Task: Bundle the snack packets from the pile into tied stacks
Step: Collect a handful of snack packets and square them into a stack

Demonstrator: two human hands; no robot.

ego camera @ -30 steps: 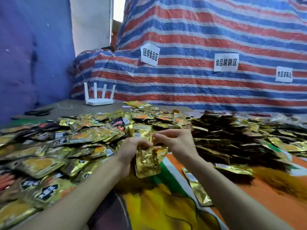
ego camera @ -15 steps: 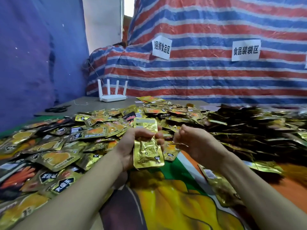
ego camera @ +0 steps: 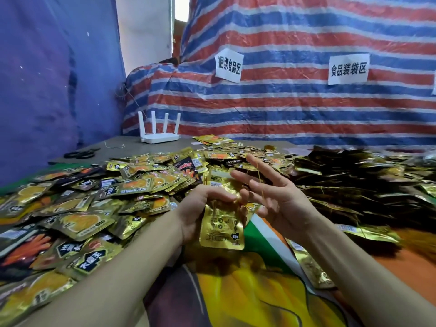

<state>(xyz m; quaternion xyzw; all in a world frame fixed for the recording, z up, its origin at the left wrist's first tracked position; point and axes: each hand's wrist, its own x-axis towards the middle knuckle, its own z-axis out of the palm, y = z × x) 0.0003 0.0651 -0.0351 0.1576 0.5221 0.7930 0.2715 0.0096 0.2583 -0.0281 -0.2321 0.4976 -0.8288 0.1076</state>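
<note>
Behind everything hangs the striped tarp; in front of it the counter carries the loose pile on your left and a darker heap of what look like finished bundles on your right. Between them your left hand grips a small stack of gold packets upright, fingers curled round its top half. Your right hand is just beside it, spread wide and straight, with a thin yellow band stretched across it. You appear to be at the tying step. Next the band should slip over the stack's top and settle near its middle; keep the packets squared, or they may fan out
</note>
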